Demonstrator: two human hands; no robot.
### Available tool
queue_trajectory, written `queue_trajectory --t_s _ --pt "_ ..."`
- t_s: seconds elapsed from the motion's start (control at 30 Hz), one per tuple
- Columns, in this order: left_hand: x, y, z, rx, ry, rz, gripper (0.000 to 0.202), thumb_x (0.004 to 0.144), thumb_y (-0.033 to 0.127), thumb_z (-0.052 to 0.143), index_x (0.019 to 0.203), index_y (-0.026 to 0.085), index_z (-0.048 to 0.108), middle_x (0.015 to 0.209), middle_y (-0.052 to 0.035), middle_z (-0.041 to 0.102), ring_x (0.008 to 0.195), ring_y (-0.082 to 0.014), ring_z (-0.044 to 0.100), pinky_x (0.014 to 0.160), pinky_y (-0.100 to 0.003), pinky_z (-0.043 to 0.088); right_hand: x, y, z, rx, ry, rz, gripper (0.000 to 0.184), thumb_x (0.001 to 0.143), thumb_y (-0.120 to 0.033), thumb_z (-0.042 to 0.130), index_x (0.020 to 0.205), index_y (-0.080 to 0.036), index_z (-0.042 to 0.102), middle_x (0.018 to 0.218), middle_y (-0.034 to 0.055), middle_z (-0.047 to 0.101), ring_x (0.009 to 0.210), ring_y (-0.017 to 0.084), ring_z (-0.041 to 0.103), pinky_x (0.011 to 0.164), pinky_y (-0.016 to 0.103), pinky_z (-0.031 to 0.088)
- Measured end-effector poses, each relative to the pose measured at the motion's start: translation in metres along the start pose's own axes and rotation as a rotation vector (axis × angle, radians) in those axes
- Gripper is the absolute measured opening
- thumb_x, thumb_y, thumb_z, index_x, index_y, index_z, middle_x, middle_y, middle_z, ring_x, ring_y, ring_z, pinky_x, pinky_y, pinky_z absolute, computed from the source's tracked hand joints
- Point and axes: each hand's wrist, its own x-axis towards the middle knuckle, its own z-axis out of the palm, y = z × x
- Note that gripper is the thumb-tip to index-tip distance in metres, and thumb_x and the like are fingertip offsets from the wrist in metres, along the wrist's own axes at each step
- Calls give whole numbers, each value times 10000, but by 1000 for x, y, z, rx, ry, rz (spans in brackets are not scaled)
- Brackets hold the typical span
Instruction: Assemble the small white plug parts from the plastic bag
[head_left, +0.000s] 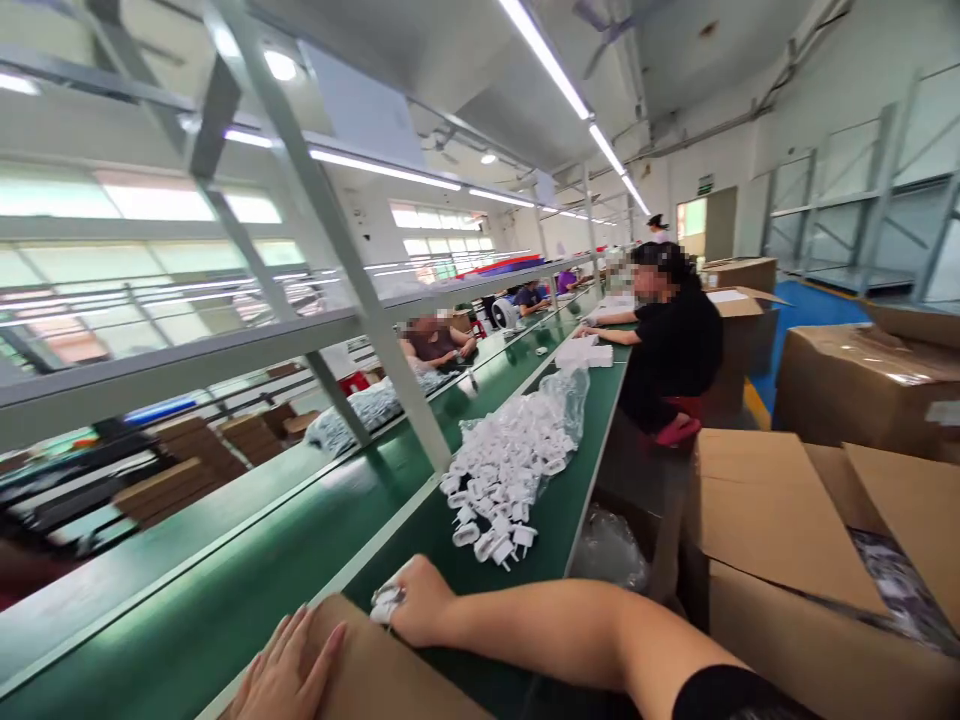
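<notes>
My right hand (421, 600) reaches across from the lower right, its fingers closed around a white plug adapter (386, 606) above the green worktop. Part of that adapter is hidden by the fingers. At the bottom, my left hand (289, 668) lies with fingers stretched out on a brown cardboard box (375, 665). Beyond my right hand, a heap of white plug adapters (506, 455) spills toward me from a clear plastic bag (574, 395). Several of the nearest adapters show their metal pins.
A metal frame post (405, 390) rises between the worktop and the green conveyor belt (300, 590). Open cardboard boxes (780, 510) stand at the right. A co-worker in black (679, 325) sits farther along the bench near white boxes (583, 352); another person (439, 345) sits opposite.
</notes>
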Motion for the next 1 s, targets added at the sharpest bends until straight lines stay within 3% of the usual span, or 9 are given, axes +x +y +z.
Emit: queue_trajectory --t_s 0.1,0.2,0.3,0.5,0.8,1.0 --pt "-4 -3 2 -163 104 2 518 908 526 476 1299 226 633 1393 -92 632 1400 -334 490 1184 -567 384 16 -3 14 40 42 -2 217 689 -187 763 903 -169 797 1092 60 646 885 194 618 805 265 483" --pt "-4 5 -4 -280 169 80 413 936 475 540 1256 238 649 1329 -94 663 1287 -299 581 1117 -532 468 26 -5 27 49 44 -53 156 731 -227 775 878 -174 784 985 49 628 826 175 589 755 267 468" --pt "-5 15 -11 -350 160 181 275 941 359 589 1171 246 687 1247 -93 697 1196 -280 636 1038 -490 537 25 -4 32 113 -22 -158 156 747 -318 792 824 -187 763 821 22 623 771 175 578 714 278 461" --pt "-4 23 -17 -382 135 226 232 951 232 592 1161 263 684 1133 -76 733 1105 -254 667 969 -448 569 23 -1 20 535 -231 -41 392 675 -453 857 967 -215 749 895 34 736 841 220 681 803 346 531" --pt "-3 26 -20 -405 108 174 163 984 248 565 1101 231 677 1040 -69 732 1003 -222 667 897 -387 556 23 -7 14 542 -238 -1 434 628 -513 882 912 -217 739 897 50 755 875 252 717 830 376 564" --pt "-2 30 -23 -409 145 223 156 1000 253 554 1013 213 704 947 -62 727 893 -191 666 830 -344 552 21 -11 7 503 -215 -2 396 645 -474 874 911 -203 764 875 54 763 805 225 702 785 355 562"
